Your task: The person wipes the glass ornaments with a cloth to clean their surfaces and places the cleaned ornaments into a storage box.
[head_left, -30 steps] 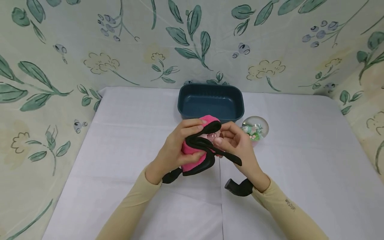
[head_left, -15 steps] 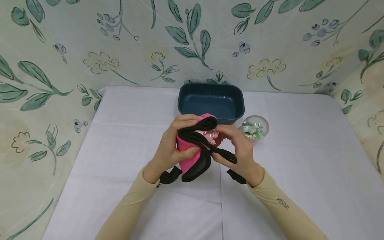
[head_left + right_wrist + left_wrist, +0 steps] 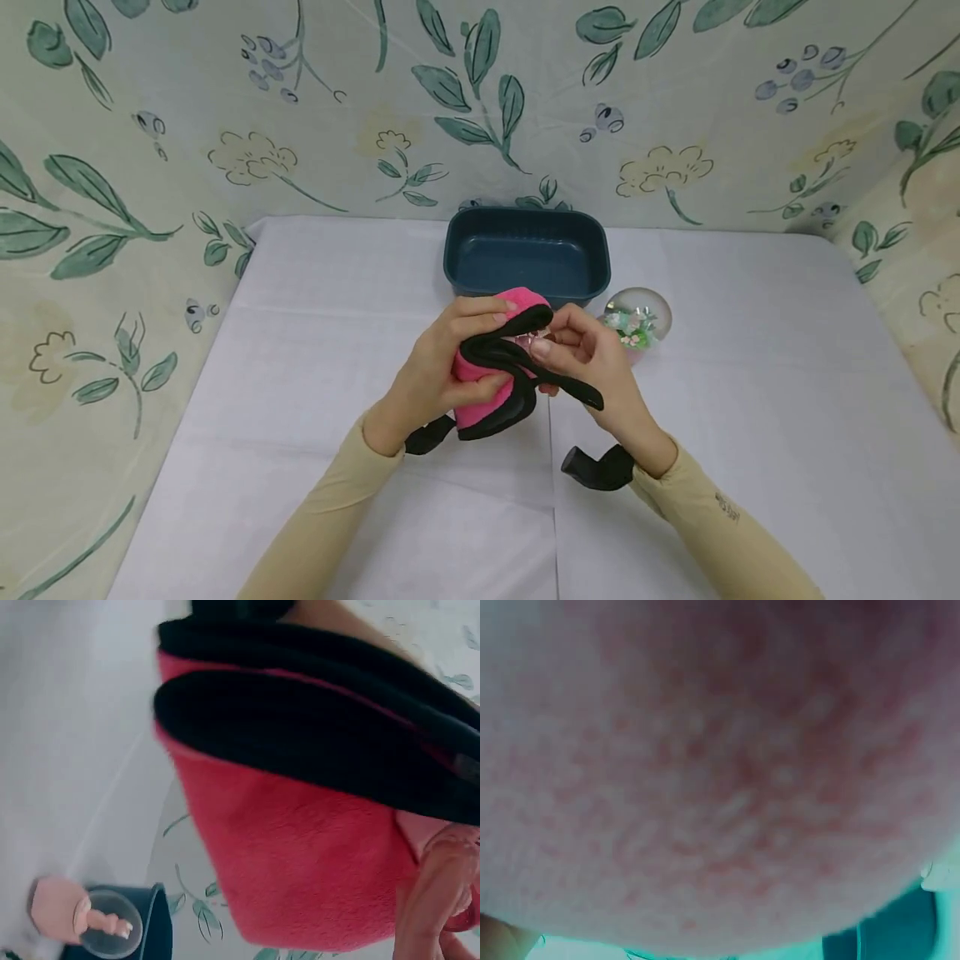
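My left hand grips a folded pink cloth with black edging, its thumb in front and its fingers over the top. Between the folds shows a small part of a pinkish, clear snow globe, mostly hidden by cloth and fingers. At its right side my right hand pinches it with curled fingers. The right wrist view has the pink cloth large, with fingers of the right hand at the lower right. Blurred pink cloth fills most of the left wrist view.
A dark blue rectangular bin stands behind the hands at the back of the white-covered table. Close to the right hand sits a second snow globe with flowers inside. A floral curtain hangs behind the table.
Half a second ago the right fingers were spread lower around the globe and more of its pink figure showed. The cloth and both hands have since shifted slightly right.
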`<move>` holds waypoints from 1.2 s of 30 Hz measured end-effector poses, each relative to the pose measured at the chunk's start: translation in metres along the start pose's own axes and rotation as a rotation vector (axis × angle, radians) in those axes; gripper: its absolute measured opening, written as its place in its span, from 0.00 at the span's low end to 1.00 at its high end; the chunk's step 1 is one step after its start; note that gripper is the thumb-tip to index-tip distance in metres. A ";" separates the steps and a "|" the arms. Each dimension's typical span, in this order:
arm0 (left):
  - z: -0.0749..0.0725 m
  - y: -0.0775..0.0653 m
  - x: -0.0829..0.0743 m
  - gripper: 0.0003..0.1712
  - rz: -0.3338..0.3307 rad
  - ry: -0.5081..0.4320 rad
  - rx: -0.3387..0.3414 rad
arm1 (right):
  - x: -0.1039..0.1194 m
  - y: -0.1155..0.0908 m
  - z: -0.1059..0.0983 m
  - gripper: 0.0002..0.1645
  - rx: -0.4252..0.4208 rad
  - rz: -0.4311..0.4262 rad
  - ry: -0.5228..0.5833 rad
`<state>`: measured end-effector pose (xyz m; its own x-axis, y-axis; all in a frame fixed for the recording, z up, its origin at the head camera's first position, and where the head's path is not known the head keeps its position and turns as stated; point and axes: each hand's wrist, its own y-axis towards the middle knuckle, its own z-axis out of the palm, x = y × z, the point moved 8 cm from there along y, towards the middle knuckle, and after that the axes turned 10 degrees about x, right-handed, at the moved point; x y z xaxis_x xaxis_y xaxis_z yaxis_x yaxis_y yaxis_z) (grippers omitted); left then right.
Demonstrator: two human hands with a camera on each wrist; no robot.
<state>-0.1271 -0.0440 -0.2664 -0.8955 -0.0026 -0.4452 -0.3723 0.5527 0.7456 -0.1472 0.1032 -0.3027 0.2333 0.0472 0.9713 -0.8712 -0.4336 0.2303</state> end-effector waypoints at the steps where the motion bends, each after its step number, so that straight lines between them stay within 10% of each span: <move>1: -0.001 -0.001 0.001 0.22 -0.011 -0.017 -0.028 | 0.003 0.000 0.001 0.13 -0.006 -0.053 -0.053; 7: -0.011 -0.005 0.010 0.25 -0.095 -0.117 -0.183 | 0.028 -0.008 0.011 0.34 -0.017 -0.503 -0.391; 13: -0.010 -0.005 0.012 0.27 -0.116 -0.190 -0.150 | 0.036 -0.015 0.012 0.32 -0.017 -0.697 -0.614; 17: -0.004 -0.004 0.008 0.25 -0.080 -0.139 -0.082 | 0.031 -0.013 0.006 0.34 -0.017 -0.638 -0.499; 23: 0.004 -0.001 -0.003 0.24 0.023 0.001 0.040 | 0.001 -0.002 -0.004 0.16 -0.020 -0.134 -0.089; 25: 0.003 -0.003 -0.002 0.23 0.011 -0.009 0.018 | -0.001 -0.002 -0.003 0.13 -0.022 -0.089 -0.095; 36: -0.011 -0.011 0.022 0.32 -0.191 -0.222 -0.180 | 0.035 -0.011 0.013 0.32 -0.010 -0.628 -0.588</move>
<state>-0.1452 -0.0596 -0.2787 -0.7381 0.1008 -0.6672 -0.5827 0.4034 0.7055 -0.1242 0.0982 -0.2721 0.8571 -0.1993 0.4751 -0.5085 -0.4749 0.7182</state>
